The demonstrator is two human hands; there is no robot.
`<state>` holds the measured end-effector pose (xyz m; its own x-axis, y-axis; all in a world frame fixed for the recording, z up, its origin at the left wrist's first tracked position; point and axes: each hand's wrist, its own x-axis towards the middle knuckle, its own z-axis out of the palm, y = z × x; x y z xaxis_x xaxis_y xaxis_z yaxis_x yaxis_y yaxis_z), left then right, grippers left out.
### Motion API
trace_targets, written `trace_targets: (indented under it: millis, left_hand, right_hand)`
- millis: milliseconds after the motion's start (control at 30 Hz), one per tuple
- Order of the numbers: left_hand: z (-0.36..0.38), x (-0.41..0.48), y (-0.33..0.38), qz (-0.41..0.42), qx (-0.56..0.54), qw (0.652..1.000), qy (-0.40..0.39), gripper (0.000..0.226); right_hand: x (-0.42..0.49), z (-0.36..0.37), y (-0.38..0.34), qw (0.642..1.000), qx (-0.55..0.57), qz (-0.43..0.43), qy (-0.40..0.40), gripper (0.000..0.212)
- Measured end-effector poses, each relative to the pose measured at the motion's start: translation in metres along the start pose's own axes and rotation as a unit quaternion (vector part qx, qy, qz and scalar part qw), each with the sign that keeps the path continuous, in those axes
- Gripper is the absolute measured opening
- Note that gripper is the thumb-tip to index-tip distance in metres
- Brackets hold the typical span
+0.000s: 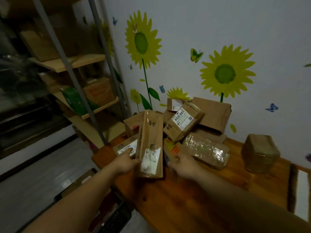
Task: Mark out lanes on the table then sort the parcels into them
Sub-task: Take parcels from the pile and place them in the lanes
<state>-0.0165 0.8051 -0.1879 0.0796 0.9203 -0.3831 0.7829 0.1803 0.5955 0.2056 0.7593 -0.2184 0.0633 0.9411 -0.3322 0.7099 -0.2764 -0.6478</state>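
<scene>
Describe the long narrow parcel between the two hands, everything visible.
The long cardboard parcel is a slim brown box wrapped in glossy clear tape, with dark handwritten marks and a white shipping label near its close end. It points away, far end against the parcel pile, near end over the wooden table. The left hand holds its left edge; the right hand is at its right edge, grip unclear.

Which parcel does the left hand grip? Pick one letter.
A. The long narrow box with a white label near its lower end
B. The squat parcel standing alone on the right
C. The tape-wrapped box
A: the left hand curls round the left edge of the long narrow box, beside its white label.
</scene>
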Motion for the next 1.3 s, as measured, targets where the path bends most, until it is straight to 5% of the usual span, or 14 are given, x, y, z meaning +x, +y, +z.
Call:
trace_targets:
  millis: [267, 400, 500, 833, 1067, 1200, 1300]
  left_hand:
    - [0.007, 0.115, -0.016, 0.039, -0.071, 0.987, -0.136, 0.076]
    - [0.017, 0.142, -0.036, 0.046, -0.12, 0.982, -0.137, 0.106]
    - [0.018, 0.141, -0.046, 0.077, -0.186, 0.97, -0.138, 0.093]
    - [-0.045, 0.098, -0.004, 0.133, -0.277, 0.943, -0.127, 0.09]
    - [-0.051, 0.014, 0.036, 0.164, -0.237, 0.933, -0.214, 0.073]
    - [-0.016, -0.03, 0.065, 0.189, -0.235, 0.917, -0.261, 0.065]
    - [0.008, -0.053, 0.081, 0.211, -0.243, 0.906, -0.277, 0.056]
  right_hand:
    - [0.089, 0.074, -0.033, 0.983, 0.154, 0.099, 0.013, 0.042]
    - [0.107, 0.092, -0.035, 0.963, 0.23, 0.125, 0.06, 0.057]
    - [0.097, 0.094, -0.044, 0.962, 0.213, 0.148, 0.09, 0.056]
    - [0.055, 0.037, -0.087, 0.949, 0.277, 0.059, 0.137, 0.051]
    - [-0.023, -0.051, -0.06, 0.904, 0.378, 0.015, 0.199, 0.088]
    - [-0.073, -0.07, -0.027, 0.857, 0.464, 0.012, 0.224, 0.077]
    - [-0.107, -0.082, -0.009, 0.818, 0.494, 0.034, 0.292, 0.087]
